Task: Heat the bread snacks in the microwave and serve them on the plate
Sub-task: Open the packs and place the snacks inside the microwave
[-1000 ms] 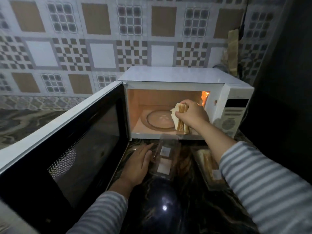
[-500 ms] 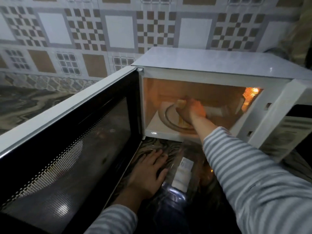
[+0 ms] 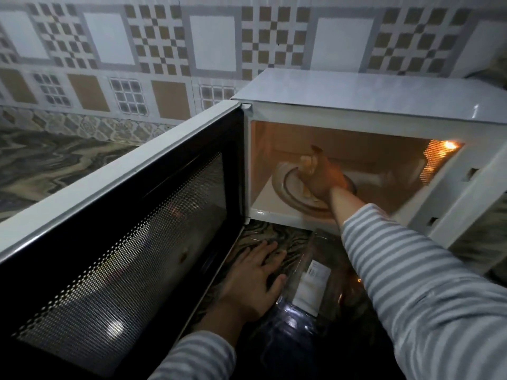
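Bread snack (image 3: 307,163) in microwave (image 3: 356,105) — above turntable (image 3: 285,185).

Dark marbled surface (image 3: 49,171) runs along the tiled wall. White microwave (image 3: 370,100) sits at its back right w/ door open. 1 clear plastic pack (image 3: 310,278) lies near the front edge; left hand (image 3: 252,278) rests flat just beside it.
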### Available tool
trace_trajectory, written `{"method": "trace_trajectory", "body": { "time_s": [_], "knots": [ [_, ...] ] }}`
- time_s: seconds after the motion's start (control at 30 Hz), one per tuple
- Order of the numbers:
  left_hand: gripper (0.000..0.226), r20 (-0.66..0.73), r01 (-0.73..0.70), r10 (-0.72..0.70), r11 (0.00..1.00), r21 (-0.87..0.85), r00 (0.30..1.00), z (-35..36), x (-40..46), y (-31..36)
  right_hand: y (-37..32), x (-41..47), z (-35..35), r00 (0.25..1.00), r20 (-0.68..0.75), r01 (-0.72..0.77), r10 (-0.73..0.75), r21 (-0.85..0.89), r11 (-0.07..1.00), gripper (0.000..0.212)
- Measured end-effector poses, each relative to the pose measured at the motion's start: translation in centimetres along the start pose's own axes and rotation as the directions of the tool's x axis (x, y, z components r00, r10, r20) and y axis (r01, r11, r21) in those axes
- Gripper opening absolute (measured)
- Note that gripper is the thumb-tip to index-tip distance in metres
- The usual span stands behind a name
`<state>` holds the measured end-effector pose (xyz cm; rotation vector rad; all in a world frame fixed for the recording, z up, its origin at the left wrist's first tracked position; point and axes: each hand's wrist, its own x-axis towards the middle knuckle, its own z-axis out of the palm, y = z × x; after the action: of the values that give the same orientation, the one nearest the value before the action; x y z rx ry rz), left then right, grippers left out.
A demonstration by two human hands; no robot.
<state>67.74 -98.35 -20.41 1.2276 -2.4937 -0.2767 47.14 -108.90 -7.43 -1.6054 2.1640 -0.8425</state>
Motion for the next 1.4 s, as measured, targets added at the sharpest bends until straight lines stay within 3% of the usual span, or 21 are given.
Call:
{"method": "trace_trajectory", "body": {
  "time_s": [0.07,0.23,0.4,0.47,0.67,0.83,0.93,1.03,1.23,1.4],
  "knots": [
    [0.073,0.004,-0.001,0.001,1.0,0.005,1.0,0.0,0.0,0.0,0.0,-0.8,-0.3,0.999,-0.028,-0.035,0.035,0.014,0.999,0.075],
    [0.068,0.007,0.025,-0.025,0.999,-0.04,1.0,0.2,0.1,0.1,0.5,-4.9,-1.8,0.993,-0.072,-0.101,0.094,-0.094,0.99,0.036],
    [0.037,-0.108,0.094,-0.15,0.911,-0.402,0.983,-1.7,-1.6,1.4,1.9,-12.2,-5.0,0.996,-0.086,-0.014,0.005,-0.108,0.994,0.029],
    [0.04,-0.183,0.064,-0.159,0.896,-0.439,0.97,-2.7,-2.7,1.9,2.6,-15.7,-6.4,0.997,-0.08,0.005,-0.013,-0.108,0.994,0.029],
    [0.04,-0.327,-0.08,-0.031,0.944,-0.321,0.945,-6.0,-4.1,6.3,6.1,-24.6,-9.2,0.995,-0.091,0.015,-0.026,-0.125,0.992,0.026],
    [0.041,-0.402,-0.322,0.21,0.917,-0.235,0.891,-6.2,-4.3,12.6,9.8,-29.5,-10.7,0.995,-0.094,0.0,-0.017,-0.171,0.985,0.028],
    [0.042,-0.35,-0.425,0.336,0.879,-0.217,0.874,-4.7,-4.8,16.4,12.0,-31.5,-10.8,0.997,-0.066,0.012,-0.029,-0.237,0.971,0.032],
    [0.066,-0.182,-0.409,0.376,0.891,-0.2,0.909,-2.0,-5.0,18.3,14.2,-32.7,-10.3,0.998,-0.023,0.055,-0.064,-0.268,0.962,0.031],
    [0.113,0.095,-0.226,0.238,0.967,-0.121,0.967,1.8,-4.8,18.2,17.3,-32.9,-9.1,0.978,0.045,0.207,-0.202,-0.272,0.94,0.03],
    [0.109,0.125,-0.167,0.179,0.981,-0.104,0.976,3.2,-4.5,18.2,19.1,-31.9,-7.9,0.934,0.019,0.346,-0.357,-0.29,0.892,0.025]
  ]
}}
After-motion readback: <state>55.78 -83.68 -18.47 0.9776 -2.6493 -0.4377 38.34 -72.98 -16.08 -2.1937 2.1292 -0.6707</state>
